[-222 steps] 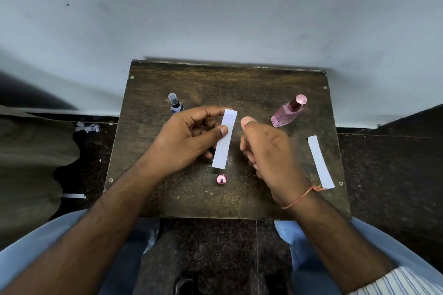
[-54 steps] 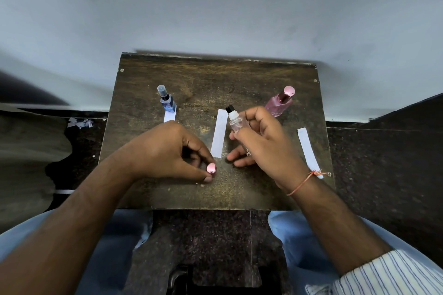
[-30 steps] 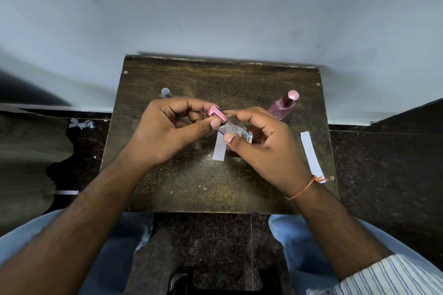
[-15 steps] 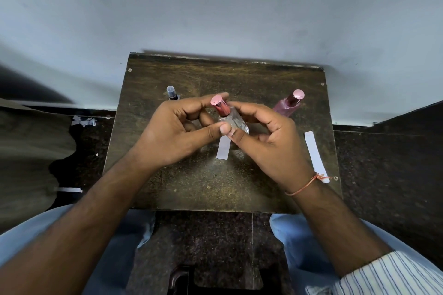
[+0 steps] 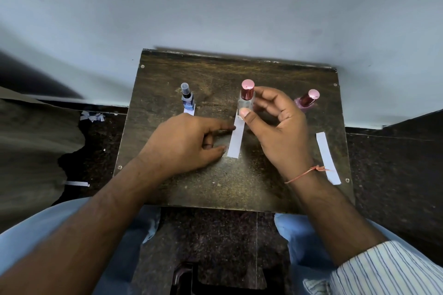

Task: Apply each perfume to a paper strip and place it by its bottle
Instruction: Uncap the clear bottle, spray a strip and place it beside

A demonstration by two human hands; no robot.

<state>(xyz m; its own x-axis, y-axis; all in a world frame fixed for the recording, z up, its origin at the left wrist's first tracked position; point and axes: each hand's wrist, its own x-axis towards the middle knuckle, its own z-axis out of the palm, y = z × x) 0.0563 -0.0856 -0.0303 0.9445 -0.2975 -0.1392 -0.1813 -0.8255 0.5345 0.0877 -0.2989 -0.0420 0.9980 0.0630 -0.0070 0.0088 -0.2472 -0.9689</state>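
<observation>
Blue bottle's strip (image 5: 189, 111) mostly hidden

Worktop (image 5: 215, 189): dark, scuffed wood, as I see it.
Far left: blue bottle (image 5: 187, 99) on its strip (image 5: 189, 111).
Centre: clear bottle (image 5: 246, 100), strip (image 5: 236, 138) touching it.
Far right: pink bottle (image 5: 306, 100).
Right edge: spare strip (image 5: 328, 158).

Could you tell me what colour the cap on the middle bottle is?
Metallic pink cap, seen in the head view.
</observation>
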